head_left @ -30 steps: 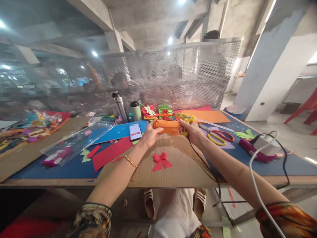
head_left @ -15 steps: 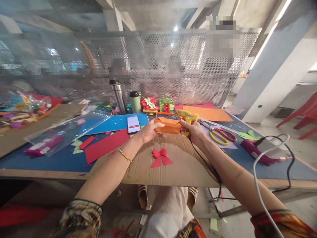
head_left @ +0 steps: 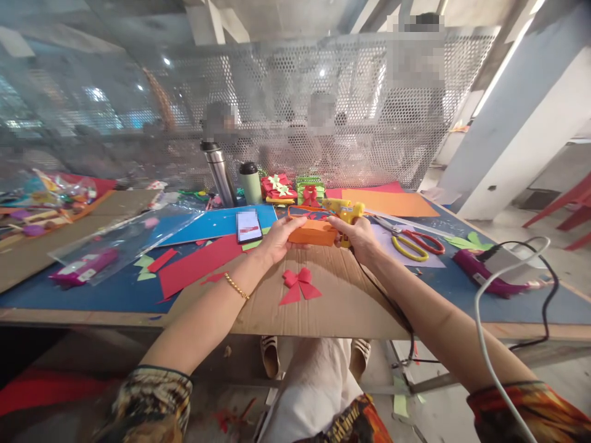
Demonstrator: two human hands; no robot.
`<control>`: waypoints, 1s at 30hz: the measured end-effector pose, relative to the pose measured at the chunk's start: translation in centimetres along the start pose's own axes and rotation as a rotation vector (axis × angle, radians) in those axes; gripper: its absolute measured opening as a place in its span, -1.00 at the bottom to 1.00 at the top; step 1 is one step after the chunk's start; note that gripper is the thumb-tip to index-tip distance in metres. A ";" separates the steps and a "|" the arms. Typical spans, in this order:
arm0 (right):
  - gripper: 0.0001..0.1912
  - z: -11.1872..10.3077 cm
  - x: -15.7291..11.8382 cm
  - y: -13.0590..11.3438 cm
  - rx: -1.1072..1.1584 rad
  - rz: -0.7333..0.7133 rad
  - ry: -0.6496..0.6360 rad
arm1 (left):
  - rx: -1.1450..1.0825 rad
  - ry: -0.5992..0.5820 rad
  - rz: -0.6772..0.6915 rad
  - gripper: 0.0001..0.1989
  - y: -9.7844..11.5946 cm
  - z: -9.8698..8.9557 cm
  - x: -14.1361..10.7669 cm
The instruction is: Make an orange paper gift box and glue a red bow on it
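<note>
Both hands are on a small orange paper box [head_left: 313,234], raised over a cardboard sheet [head_left: 258,317]. Its left end is pinched by my left hand [head_left: 281,239], thumb on top and fingers below. My right hand [head_left: 359,239] grips the right end with the thumb. A yellow glue gun [head_left: 348,210] is also in the right hand, its nozzle pointing left and its cord trailing down past the wrist. An orange paper strip loops behind the box. On the cardboard just below lies a red paper bow [head_left: 300,286].
Scissors [head_left: 410,243] with red and yellow handles lie to the right, near a white plug box [head_left: 512,264] with cables. A phone [head_left: 249,226], green cup [head_left: 250,184] and steel flask [head_left: 219,175] stand left of centre. Decorated red [head_left: 277,187] and green boxes [head_left: 310,191] sit behind.
The box has tipped so that a flat orange face shows on top, where folded edges showed before. The glue gun has shifted slightly left with my right hand. The view has tilted a little downward.
</note>
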State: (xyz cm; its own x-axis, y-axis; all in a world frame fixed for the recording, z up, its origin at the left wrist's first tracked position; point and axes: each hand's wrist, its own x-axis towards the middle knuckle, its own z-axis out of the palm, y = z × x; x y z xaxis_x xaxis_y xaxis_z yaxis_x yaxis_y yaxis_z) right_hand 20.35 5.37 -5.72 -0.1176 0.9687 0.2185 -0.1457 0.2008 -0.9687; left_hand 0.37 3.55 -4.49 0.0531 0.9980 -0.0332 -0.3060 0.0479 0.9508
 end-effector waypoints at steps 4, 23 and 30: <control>-0.51 0.1 -0.2 -0.2 -0.142 0.011 0.025 | 0.064 -0.047 -0.023 -0.64 -0.5 0.0 0.3; -0.57 0.0 -1.0 -1.3 -0.242 -0.050 -0.072 | 0.143 -0.304 -0.072 -0.63 0.3 -1.0 -0.2; -0.62 -0.3 -1.0 -1.4 -0.202 0.026 -0.134 | 0.198 -0.370 -0.074 -0.65 0.8 -1.3 -0.2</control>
State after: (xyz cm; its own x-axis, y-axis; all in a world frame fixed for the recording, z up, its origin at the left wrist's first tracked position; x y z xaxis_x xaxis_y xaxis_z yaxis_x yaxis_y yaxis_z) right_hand 20.96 4.16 -4.60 -0.2499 0.9487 0.1939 0.0568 0.2143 -0.9751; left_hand -1.13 3.40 -4.08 0.4168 0.9087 -0.0246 -0.1022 0.0738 0.9920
